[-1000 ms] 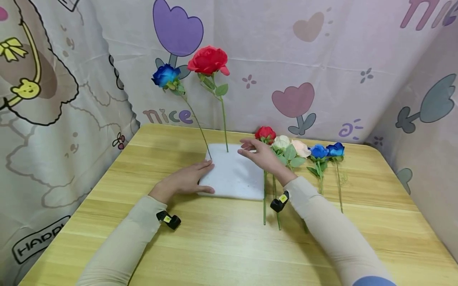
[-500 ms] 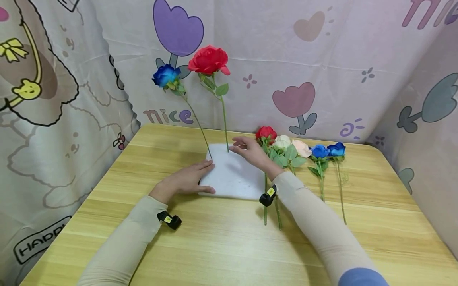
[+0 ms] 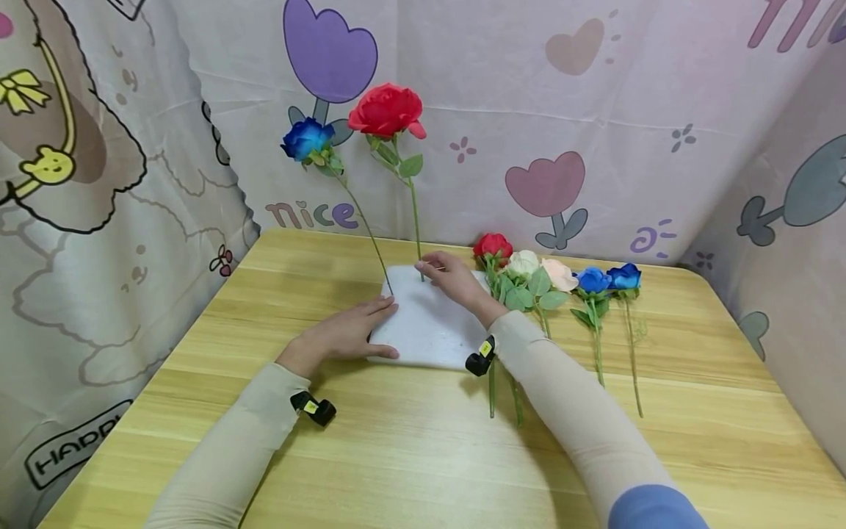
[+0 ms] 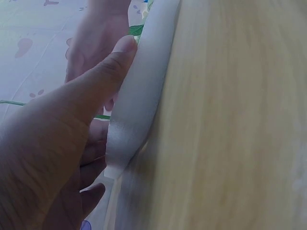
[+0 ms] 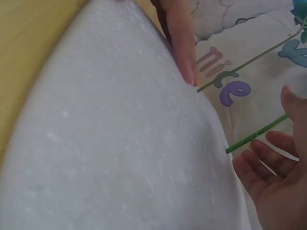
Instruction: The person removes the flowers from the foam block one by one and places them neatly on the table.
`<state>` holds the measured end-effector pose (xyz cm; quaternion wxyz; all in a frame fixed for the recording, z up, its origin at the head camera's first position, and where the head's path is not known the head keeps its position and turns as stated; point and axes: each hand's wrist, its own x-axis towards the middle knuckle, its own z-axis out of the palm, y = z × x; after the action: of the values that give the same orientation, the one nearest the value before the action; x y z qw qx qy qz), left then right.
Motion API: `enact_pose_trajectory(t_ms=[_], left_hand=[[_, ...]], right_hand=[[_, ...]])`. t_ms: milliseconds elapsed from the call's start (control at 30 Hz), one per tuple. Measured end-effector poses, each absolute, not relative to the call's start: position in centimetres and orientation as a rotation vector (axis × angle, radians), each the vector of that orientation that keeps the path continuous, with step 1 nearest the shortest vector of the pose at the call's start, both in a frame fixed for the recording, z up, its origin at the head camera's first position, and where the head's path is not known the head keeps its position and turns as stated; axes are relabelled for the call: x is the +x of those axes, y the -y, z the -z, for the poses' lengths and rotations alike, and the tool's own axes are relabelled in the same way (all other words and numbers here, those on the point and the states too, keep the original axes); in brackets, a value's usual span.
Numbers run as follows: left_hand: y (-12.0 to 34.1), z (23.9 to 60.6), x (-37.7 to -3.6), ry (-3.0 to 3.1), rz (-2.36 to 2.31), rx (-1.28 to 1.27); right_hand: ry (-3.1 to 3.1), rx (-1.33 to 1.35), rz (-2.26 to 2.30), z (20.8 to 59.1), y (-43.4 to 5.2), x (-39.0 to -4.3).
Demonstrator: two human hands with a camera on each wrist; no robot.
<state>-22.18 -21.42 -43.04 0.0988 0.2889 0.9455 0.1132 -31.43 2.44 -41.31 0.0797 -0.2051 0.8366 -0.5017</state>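
In the head view a white foam block (image 3: 429,323) lies on the table, with a red rose (image 3: 386,110) and a blue rose (image 3: 308,139) standing in it, the blue one leaning left. My left hand (image 3: 344,329) rests along the block's left side, fingers stretched near the blue rose's stem and thumb at the front edge. My right hand (image 3: 452,279) reaches over the block to the foot of the red rose's stem. In the right wrist view that green stem (image 5: 256,135) passes between the thumb and the loosely bent fingers, with the thumb tip apart from it.
Right of the block lie a red rose (image 3: 493,248), a white rose (image 3: 523,263), a pale pink rose (image 3: 559,275) and two blue roses (image 3: 593,279), stems toward the front. The right forearm crosses over some stems. A printed curtain (image 3: 476,184) hangs behind the wooden table (image 3: 396,448).
My right hand has moved left across the block to the standing red rose's stem, its fingers bending in around it. My left hand has stayed in place on the block.
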Motion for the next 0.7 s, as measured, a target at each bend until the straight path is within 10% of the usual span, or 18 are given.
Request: enact_pose_trajectory(t_ms=[700], left_hand=[[21.6, 43.4, -22.3, -2.804, -0.315, 0.864]], right_hand=[[-2.663, -0.55, 1.411, 42.3, -0.5, -33.1]])
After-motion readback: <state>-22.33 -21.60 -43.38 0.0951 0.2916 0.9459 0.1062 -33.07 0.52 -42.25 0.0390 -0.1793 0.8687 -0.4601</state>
